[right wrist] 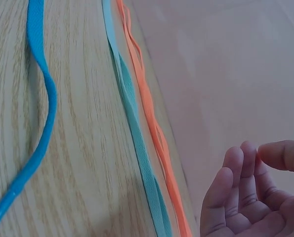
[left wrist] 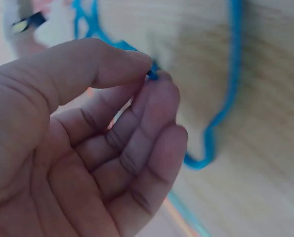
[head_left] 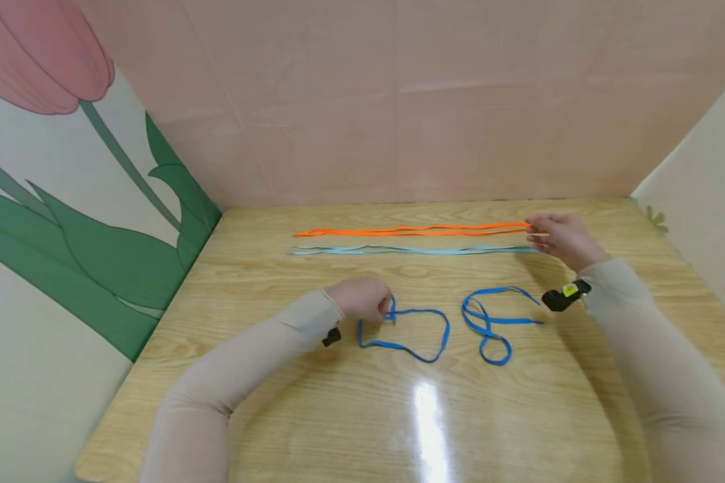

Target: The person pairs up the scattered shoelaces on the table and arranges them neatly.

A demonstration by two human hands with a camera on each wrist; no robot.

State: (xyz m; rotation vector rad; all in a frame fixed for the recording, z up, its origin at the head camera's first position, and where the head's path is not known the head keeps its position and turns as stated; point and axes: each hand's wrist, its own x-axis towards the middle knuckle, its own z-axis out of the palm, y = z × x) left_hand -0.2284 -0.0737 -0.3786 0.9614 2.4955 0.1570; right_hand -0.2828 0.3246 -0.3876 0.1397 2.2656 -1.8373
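My left hand [head_left: 362, 298] pinches a blue shoelace [head_left: 403, 346] between thumb and fingertips, as the left wrist view shows up close. This lace makes a loop on the wooden table to the right of the hand. My right hand [head_left: 568, 240] is at the right ends of an orange shoelace [head_left: 411, 231] and a pale teal shoelace [head_left: 423, 251]. In the right wrist view its thumb and fingertips [right wrist: 235, 155] come close together; whether they hold a lace end cannot be made out.
A second blue shoelace [head_left: 486, 330] lies curled between the hands, with two ends pointing right. The orange and teal laces run side by side near the back of the table [head_left: 314, 416]. A pink wall [head_left: 399, 114] rises behind, and printed panels stand at both sides.
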